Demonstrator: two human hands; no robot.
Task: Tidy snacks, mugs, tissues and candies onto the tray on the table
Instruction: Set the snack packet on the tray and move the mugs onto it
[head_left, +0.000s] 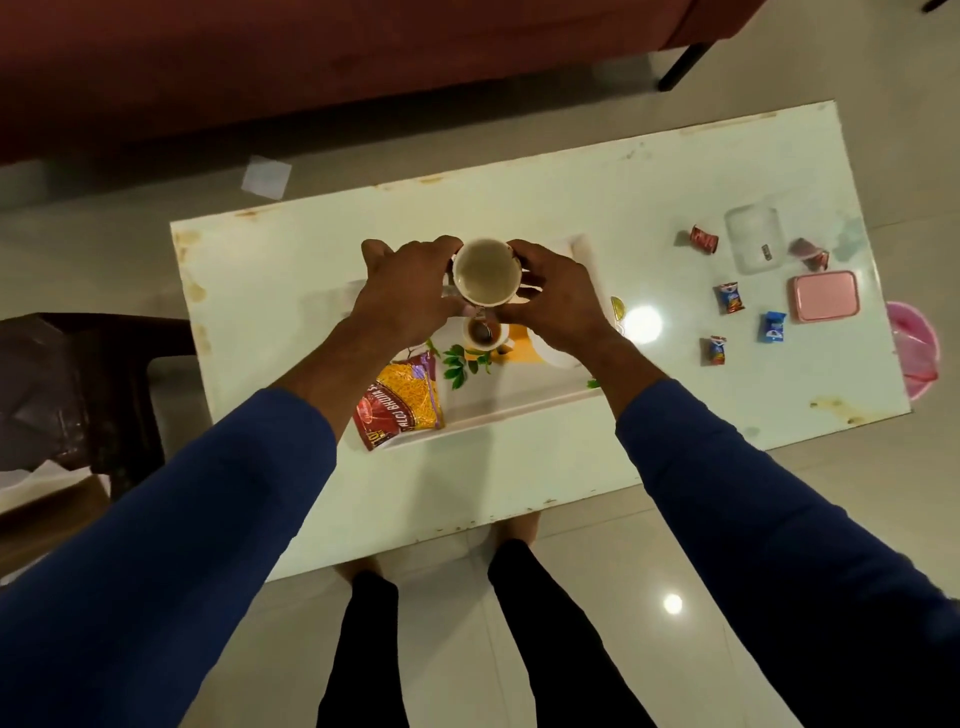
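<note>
Left hand (410, 291) and right hand (558, 301) fingers curled around round glossy ceramic mug (485, 273) above white rectangular tray (519, 410); crinkly foil snack packet (400, 402) on tray corner.

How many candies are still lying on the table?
5: two red ones, one left and one right of the clear box, and three blue ones near the pink box. More may be hidden.

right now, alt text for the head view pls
Both hands, left and right, hold a mug above a tray holding a snack bag. Candies lie on the table.
</note>
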